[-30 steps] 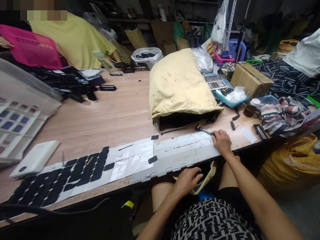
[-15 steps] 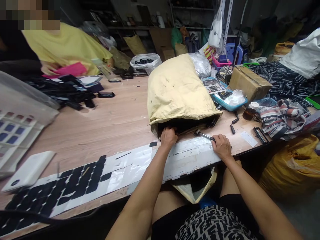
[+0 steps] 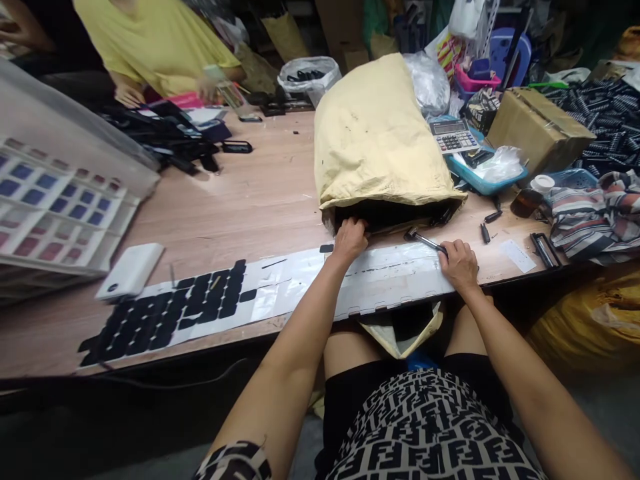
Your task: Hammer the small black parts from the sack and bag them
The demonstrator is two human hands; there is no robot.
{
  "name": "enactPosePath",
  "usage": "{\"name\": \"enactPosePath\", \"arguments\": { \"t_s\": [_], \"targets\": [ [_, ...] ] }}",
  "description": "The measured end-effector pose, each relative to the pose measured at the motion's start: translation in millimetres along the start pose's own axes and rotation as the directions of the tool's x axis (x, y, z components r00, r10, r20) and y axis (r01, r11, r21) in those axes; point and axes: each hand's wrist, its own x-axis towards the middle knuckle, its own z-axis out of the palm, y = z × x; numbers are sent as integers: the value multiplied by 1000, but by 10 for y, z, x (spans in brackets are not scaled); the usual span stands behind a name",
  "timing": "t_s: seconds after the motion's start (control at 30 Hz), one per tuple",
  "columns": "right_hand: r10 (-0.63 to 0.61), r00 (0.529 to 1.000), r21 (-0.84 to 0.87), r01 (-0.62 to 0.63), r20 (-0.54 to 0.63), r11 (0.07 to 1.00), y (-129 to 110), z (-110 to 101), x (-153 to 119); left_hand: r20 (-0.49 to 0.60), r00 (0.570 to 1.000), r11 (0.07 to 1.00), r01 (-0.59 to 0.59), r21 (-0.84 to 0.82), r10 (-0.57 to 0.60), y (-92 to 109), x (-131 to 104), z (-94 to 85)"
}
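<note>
A full yellow sack (image 3: 375, 133) lies on the table with its dark mouth facing me. My left hand (image 3: 351, 239) is at the left part of that opening, fingers curled, their tips hidden in the dark; whatever they hold cannot be made out. My right hand (image 3: 459, 264) rests near the table's front edge, closed around a small hammer-like tool (image 3: 429, 241). Its metal shaft points left, and the dark head lies just below the sack's mouth. Beneath both hands runs a long white board (image 3: 395, 280).
Black rounded pads (image 3: 165, 310) lie in rows on a white sheet at left, near a white box (image 3: 131, 270) and a compartment rack (image 3: 60, 213). Right of the sack are a blue tray (image 3: 493, 183), calculator (image 3: 454, 137) and carton (image 3: 543, 127). A person in yellow (image 3: 165, 47) works opposite.
My view has tilted down and turned slightly left, so everything appears shifted right and up. Both hands keep their places at the sack and on the hammer-like tool.
</note>
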Motion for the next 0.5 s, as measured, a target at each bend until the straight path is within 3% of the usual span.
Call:
{"name": "enactPosePath", "arguments": {
  "t_s": [0.13,0.3,0.5],
  "targets": [
    [-15,1000,5,15,-4,1000,11,28,8,-88,992,965,61,-255,-86,38,-355,-129],
    [-22,1000,-2,22,-22,1000,14,41,18,-153,985,831,-20,-556,-79,109,-1011,-241],
    [-25,1000,1,25,-11,1000,1,28,34,-128,986,785,7,-619,-110,65,-1717,-143]
  ]
}}
